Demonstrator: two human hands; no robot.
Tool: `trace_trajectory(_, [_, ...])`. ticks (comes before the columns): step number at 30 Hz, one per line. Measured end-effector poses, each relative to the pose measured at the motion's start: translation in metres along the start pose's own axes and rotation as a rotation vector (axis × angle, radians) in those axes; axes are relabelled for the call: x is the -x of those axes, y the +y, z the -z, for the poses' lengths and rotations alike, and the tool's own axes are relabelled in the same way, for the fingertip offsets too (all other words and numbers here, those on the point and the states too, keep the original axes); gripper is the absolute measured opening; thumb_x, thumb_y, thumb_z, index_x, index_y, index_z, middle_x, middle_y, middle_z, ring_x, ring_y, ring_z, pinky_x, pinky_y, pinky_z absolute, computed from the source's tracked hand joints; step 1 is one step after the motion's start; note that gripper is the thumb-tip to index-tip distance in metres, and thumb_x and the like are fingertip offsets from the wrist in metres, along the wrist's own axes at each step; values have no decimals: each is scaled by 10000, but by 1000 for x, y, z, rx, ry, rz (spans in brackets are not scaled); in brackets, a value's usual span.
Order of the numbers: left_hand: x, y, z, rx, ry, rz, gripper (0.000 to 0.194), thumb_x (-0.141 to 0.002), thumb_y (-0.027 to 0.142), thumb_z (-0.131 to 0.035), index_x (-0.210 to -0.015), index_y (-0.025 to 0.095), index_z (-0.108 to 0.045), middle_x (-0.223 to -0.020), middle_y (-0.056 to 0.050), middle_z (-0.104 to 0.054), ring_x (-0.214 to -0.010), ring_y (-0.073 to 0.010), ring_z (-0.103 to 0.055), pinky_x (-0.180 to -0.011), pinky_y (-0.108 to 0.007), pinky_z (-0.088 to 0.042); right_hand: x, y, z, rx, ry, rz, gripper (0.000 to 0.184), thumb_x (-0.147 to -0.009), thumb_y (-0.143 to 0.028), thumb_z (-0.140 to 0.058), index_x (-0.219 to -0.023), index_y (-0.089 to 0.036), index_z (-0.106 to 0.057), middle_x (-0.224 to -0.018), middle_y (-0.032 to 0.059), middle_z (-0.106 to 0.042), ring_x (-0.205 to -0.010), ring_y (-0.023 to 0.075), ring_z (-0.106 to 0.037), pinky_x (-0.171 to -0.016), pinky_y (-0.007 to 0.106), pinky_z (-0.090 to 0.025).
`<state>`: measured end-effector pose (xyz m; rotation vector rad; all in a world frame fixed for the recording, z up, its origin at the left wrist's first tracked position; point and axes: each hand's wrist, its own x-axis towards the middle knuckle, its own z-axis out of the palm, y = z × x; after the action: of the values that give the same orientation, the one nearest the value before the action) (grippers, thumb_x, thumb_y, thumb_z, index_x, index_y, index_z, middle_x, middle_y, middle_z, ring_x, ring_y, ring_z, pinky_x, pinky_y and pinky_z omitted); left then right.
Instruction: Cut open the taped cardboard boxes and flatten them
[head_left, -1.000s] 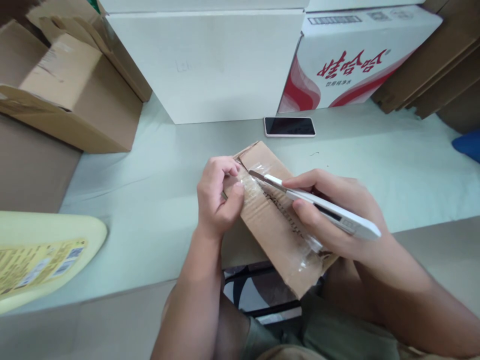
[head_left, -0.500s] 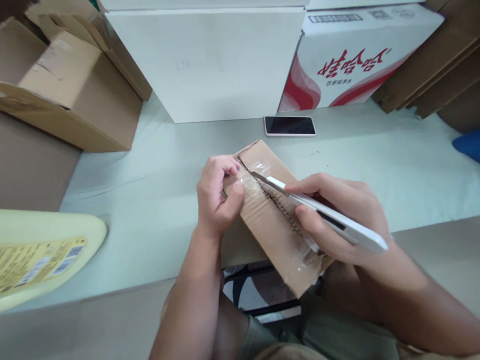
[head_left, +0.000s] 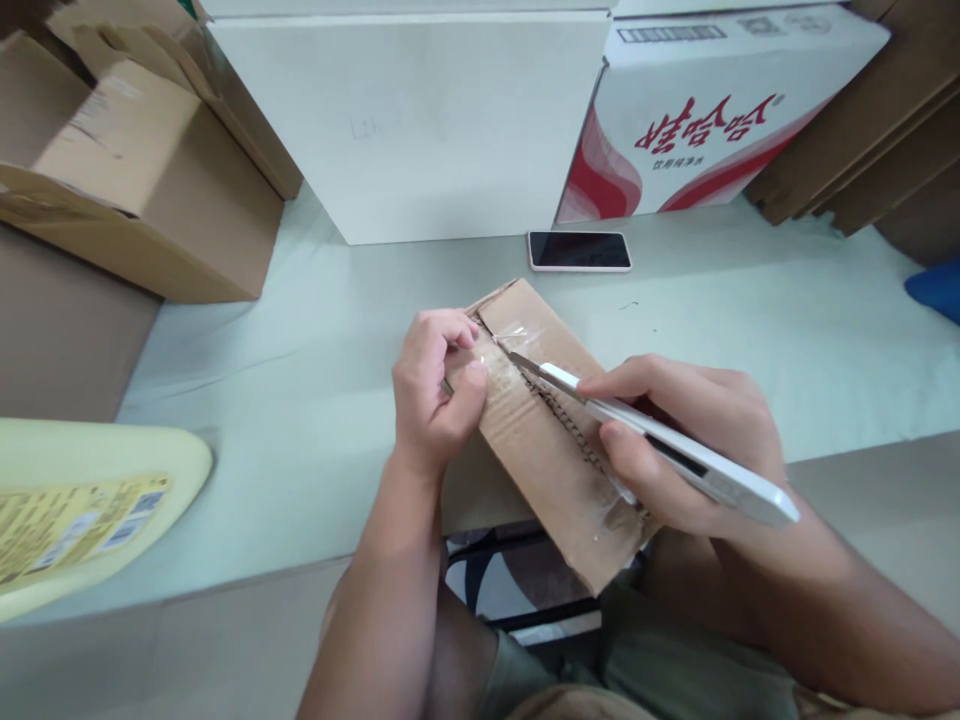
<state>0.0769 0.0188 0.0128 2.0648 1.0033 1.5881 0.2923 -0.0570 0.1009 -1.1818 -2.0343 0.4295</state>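
Observation:
A small brown cardboard box (head_left: pixel 536 440) lies at a slant over the table's front edge, clear tape along its middle seam. My left hand (head_left: pixel 442 385) is closed on the box's upper left edge, thumb on the top face and fingers curled. In my right hand (head_left: pixel 690 440) is a white utility knife (head_left: pixel 675 450), held like a pen. Its extended blade (head_left: pixel 529 363) points to the upper left and meets the taped seam near the box's far end. How deep the tip sits I cannot tell.
A phone (head_left: pixel 579 251) lies flat beyond the box, before a large white box (head_left: pixel 420 130) and a red-and-white carton (head_left: pixel 690 140). Brown cartons (head_left: pixel 210 210) stand at the left, folded cardboard (head_left: pixel 847 130) at the right. A pale yellow bottle (head_left: pixel 105 460) is at near left.
The utility knife and my right hand have moved a little down and right, drawing the blade along the seam. My left hand and the box have hardly moved.

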Motion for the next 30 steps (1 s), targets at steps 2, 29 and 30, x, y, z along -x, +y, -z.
trace_trajectory(2, [0, -1, 0, -18, 1, 3, 53, -928, 274, -557, -955, 274, -511, -961, -51, -660, -945, -257, -657, -904, -471, -577, 0, 0, 0, -10, -25, -18, 66, -958, -221, -609, -997, -255, -650, -616, -33, -614, -439, 112, -484, -443, 271, -369])
trace_trajectory(29, [4, -8, 8, -105, 8, 23, 345, -1001, 426, -587, -1309, 287, -656, -1300, -105, -655, -1236, -306, -643, -1110, -526, -552, 20, 1, -3, -28, 231, 71, 123, -940, -217, -613, -1026, -251, -695, -705, 7, -663, -486, 137, -508, -460, 305, -398])
trace_trajectory(30, [4, -8, 8, -113, -7, 36, 349, -1002, 434, -591, -1305, 284, -675, -1319, -105, -651, -1257, -308, -638, -1128, -523, -545, 18, 2, -4, -4, 219, 89, 120, -948, -221, -618, -1034, -248, -697, -709, 3, -673, -476, 130, -506, -456, 297, -403])
